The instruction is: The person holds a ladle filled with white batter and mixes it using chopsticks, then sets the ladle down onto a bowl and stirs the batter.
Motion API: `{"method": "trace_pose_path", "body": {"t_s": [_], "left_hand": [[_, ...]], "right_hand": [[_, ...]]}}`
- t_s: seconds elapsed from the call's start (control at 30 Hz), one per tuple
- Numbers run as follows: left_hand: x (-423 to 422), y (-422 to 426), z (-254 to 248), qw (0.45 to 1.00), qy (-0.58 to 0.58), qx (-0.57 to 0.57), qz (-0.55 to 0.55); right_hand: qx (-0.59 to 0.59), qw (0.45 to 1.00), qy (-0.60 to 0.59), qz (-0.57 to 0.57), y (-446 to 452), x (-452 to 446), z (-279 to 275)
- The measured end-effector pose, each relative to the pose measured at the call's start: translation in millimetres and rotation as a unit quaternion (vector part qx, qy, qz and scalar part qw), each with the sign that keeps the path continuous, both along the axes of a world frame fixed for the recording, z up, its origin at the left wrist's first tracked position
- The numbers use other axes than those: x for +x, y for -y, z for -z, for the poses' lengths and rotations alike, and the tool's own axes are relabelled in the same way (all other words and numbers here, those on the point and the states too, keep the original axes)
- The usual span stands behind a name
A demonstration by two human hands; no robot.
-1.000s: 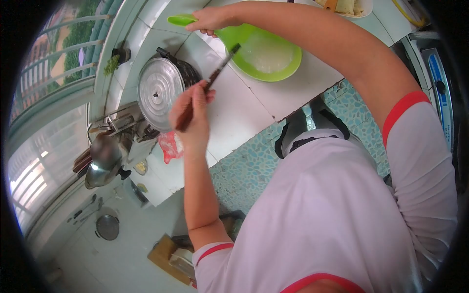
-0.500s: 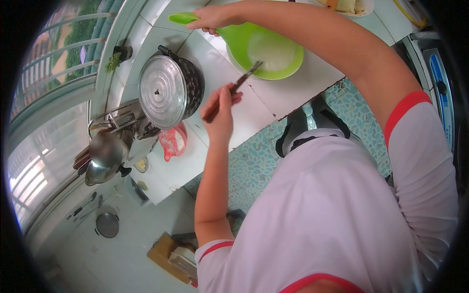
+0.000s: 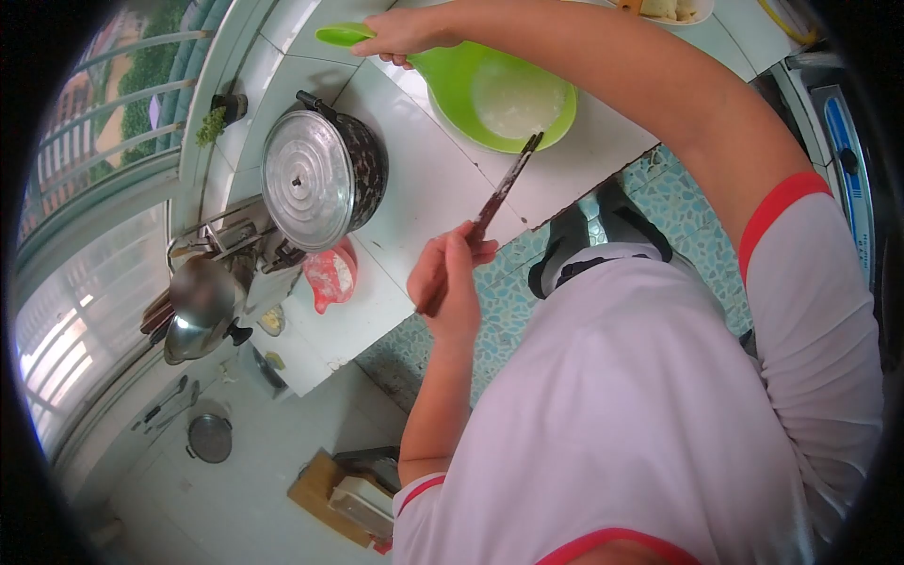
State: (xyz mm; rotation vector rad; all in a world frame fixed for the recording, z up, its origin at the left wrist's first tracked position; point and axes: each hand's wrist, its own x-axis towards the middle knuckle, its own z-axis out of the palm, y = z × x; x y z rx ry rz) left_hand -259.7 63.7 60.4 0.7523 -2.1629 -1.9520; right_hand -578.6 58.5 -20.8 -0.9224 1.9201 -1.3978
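Note:
My left hand [image 3: 450, 281] is closed around a pair of brown chopsticks [image 3: 502, 195], which point up and right. White paste clings to their far part. Their tips are at the near rim of a lime-green mixing bowl [image 3: 454, 111]; I cannot tell whether they touch it. White, floury-looking stuff [image 3: 518, 99] lies in the bowl. Reaching across from the right, my right hand [image 3: 400, 36] grips the bowl's handle, whose green end sticks out past the fingers.
A lidded pot [image 3: 311, 179] stands left of the bowl on the tiled counter [image 3: 414, 179]. Near it are a red scoop [image 3: 330, 275] with white powder and a steel pan [image 3: 202, 297]. A plate of food [image 3: 673, 9] sits at the top, a stove [image 3: 847, 169] on the right.
My left hand has drawn the chopsticks toward my body, down and to the right, so their tips moved from inside the bowl to its near rim. The right hand keeps its grip.

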Motion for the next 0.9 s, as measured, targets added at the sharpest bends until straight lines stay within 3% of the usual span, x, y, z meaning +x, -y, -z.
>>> {"method": "trace_pose_path", "body": {"t_s": [0.13, 0.23, 0.33, 0.5, 0.63, 0.7, 0.9], "left_hand": [[-14.9, 43.9, 6.2, 0.993, -0.031, -0.11, 0.012], [-42.0, 59.2, -0.5, 0.936, -0.131, -0.304, 0.122], [-45.0, 48.0, 19.6, 0.896, -0.15, -0.378, 0.177], [-33.4, -17.0, 15.6, 0.905, -0.132, -0.32, 0.247], [-48.9, -10.8, 17.2, 0.909, -0.141, -0.33, 0.213], [-47.1, -2.8, 5.9, 0.916, -0.088, -0.355, 0.164], [-60.1, -19.5, 6.1, 0.92, -0.132, -0.284, 0.236]], "right_hand": [[0.023, 1.0, 0.004, -0.014, -1.7, 1.2, -9.9], [-0.034, 0.999, 0.033, -0.021, -6.3, 7.2, -12.9], [-0.082, 0.988, 0.132, -0.019, -2.3, -6.8, 3.4], [-0.091, 0.975, 0.187, 0.082, -23.4, -11.3, 2.4], [-0.107, 0.965, 0.205, 0.125, -44.3, -24.6, 9.7], [-0.139, 0.95, 0.238, 0.149, -51.7, -31.2, 17.3], [-0.205, 0.922, 0.276, 0.18, -70.5, -36.9, 33.3]]}}
